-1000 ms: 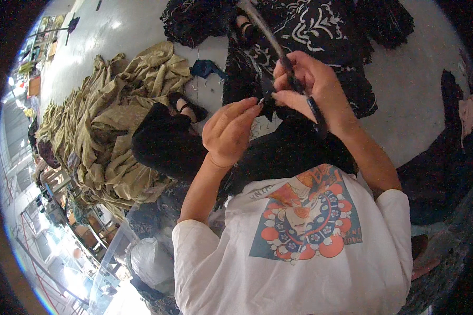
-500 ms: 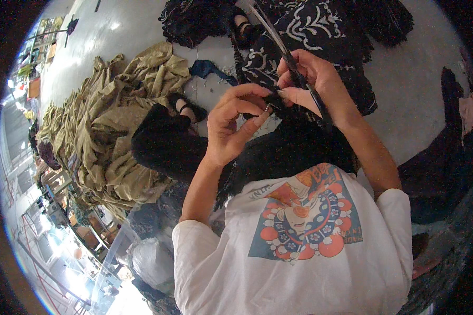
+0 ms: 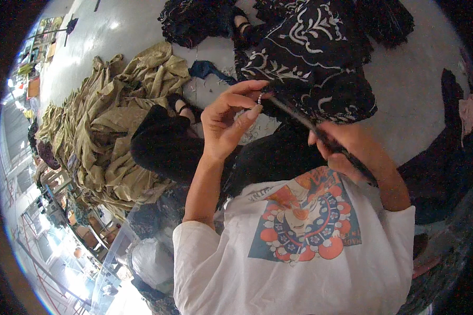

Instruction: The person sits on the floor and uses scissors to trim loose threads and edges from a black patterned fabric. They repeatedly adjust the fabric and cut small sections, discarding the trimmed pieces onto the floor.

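My left hand [image 3: 224,119] is raised over my lap, thumb and fingers pinched on a small dark scrap with a pale, bead-like strip [image 3: 259,98] along it. In my right hand [image 3: 349,149], lower and to the right, are long slim scissors [image 3: 299,116], with pale metal blades and dark handles. Their blades point up and left, with the tips at the fingers of my left hand. Motion smears the right hand and the handles, so how far the blades are parted cannot be made out. Beyond both hands spreads a black cloth with white embroidery [image 3: 312,31].
At left lies a large heap of olive-tan cloth [image 3: 110,126]. A small blue scrap [image 3: 210,71] and pale thread bits lie on the grey floor [image 3: 399,89]. Dark cloth [image 3: 431,168] is at right, and a clear plastic bag [image 3: 151,260] is at lower left.
My right hand has drawn down and right, away from the left, and the scissors' blades now reach to the left fingers. My left hand has shifted slightly left, still pinching the dark scrap.
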Demonstrator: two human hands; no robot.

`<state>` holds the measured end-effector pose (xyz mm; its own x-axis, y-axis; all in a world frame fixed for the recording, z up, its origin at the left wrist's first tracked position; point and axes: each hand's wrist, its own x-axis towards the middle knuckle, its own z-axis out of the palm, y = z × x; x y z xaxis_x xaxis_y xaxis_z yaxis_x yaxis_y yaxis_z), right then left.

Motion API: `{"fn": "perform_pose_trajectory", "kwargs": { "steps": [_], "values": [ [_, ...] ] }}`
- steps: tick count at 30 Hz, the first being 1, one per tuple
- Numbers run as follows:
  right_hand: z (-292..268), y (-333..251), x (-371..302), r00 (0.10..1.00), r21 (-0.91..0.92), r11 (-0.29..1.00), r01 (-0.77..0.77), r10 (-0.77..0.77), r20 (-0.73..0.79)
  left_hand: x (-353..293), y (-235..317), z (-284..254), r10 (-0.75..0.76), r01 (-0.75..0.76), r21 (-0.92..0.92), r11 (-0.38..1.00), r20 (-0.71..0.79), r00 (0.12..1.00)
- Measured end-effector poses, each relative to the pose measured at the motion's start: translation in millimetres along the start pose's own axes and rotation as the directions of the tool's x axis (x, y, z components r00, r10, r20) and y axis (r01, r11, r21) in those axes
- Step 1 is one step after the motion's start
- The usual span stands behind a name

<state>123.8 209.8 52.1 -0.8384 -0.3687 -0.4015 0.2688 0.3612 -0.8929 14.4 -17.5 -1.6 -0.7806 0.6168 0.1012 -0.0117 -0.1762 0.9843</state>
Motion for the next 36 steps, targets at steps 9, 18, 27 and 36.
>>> {"fn": "perform_pose_trajectory", "kwargs": {
  "steps": [9, 18, 27, 36],
  "values": [
    [13, 13, 16, 0.99, -0.045, 0.994, 0.099, -0.103, -0.093, -2, -3, 4, -0.041, 0.037, -0.127, 0.991, -0.027, 0.999],
    [22, 15, 37, 0.982, 0.063, 0.989, 0.132, -0.122, -0.143, -9, -5, 19, -0.122, 0.119, -0.254, 0.96, 0.002, 0.992],
    [28, 11, 39, 0.989, 0.135, 0.991, 0.003, 0.017, -0.149, -12, -15, 21, -0.105, 0.11, -0.218, 0.97, 0.034, 0.994],
    [30, 26, 41, 0.933, 0.348, 0.9, 0.261, -0.143, -0.329, -10, -13, 9, -0.162, 0.146, -0.184, 0.972, -0.076, 0.984]
  ]
}}
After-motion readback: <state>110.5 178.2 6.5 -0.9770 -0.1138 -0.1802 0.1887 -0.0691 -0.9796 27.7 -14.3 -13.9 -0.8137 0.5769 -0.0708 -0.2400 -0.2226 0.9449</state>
